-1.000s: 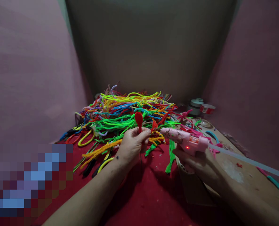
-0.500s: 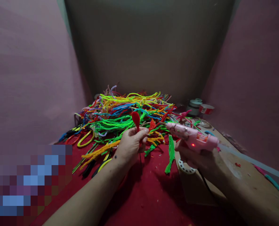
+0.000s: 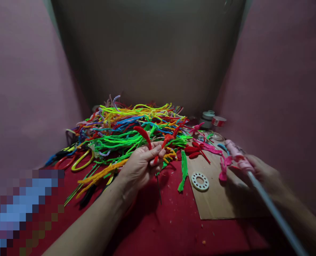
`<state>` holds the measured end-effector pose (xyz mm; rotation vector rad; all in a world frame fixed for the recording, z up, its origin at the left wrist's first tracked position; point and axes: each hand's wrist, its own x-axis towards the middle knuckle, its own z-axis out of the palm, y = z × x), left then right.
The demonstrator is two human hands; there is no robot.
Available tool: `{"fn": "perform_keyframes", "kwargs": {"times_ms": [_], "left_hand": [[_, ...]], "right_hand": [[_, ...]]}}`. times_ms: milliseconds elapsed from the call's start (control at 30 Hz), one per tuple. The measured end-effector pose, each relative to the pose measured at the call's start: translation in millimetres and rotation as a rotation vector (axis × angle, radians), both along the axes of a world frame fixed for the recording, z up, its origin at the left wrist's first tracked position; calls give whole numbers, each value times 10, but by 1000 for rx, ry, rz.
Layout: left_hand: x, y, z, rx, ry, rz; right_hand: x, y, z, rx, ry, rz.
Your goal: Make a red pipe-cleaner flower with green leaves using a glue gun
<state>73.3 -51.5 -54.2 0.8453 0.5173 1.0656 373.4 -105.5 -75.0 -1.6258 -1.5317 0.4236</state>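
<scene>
My left hand [image 3: 143, 161] is closed in a pinch around a red pipe-cleaner flower [image 3: 143, 135], whose fuzzy petals spread above the fingers. A thin dark stem [image 3: 158, 188] extends below this hand. On the right, my right hand [image 3: 266, 176] grips a pink hot glue gun [image 3: 237, 153], held over the cardboard and apart from the flower. From the gun's back a long pale stick [image 3: 275, 215] runs toward the lower right corner. Fingers partly hide the gun's handle.
Behind my hands lies a heap of colourful pipe cleaners [image 3: 131, 124]. Scissors with yellow handles [image 3: 80, 161] rest at left. A cardboard sheet [image 3: 216, 206] on the red cloth [image 3: 152, 234] bears a white disc with holes [image 3: 200, 181] and red petals [image 3: 193, 151]. Jars [image 3: 208, 119] stand behind.
My right hand has carried the glue gun away to the right, from near the flower to over the cardboard. The red flower in my left hand has turned, and the view has shifted slightly.
</scene>
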Motion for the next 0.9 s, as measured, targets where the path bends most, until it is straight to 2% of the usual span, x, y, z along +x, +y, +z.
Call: {"fn": "perform_keyframes", "kwargs": {"times_ms": [33,67,133,200,300,433,633,733,800,867,900], "left_hand": [[4,-6,4,-4,8,-6],[7,-11,7,-9,18,-5],[8,-14,13,-19,36,8],[9,-11,15,-27,38,25],[14,-8,12,-23,36,24],[23,-12,10,-36,45,13],[9,6,-7,-10,33,-3],[12,-2,-26,13,14,-31],[21,-26,-33,15,32,-49],[34,-61,-35,5,68,-68],[43,-80,-34,2,81,-79]], "right_hand": [[76,-45,-85,-75,-258,-129],[136,-92,-164,-131,-434,-186],[205,-189,-285,-224,-634,-227],[215,-276,-349,-268,-737,-277],[164,-345,-356,-340,-822,-317],[93,-290,-318,-435,-876,-311],[112,-193,-315,-443,-829,-301],[177,-227,-300,-356,-838,-285],[174,-250,-239,-183,-838,-295],[75,-253,-120,20,-729,-249],[-19,-245,-42,81,-598,-137]]}}
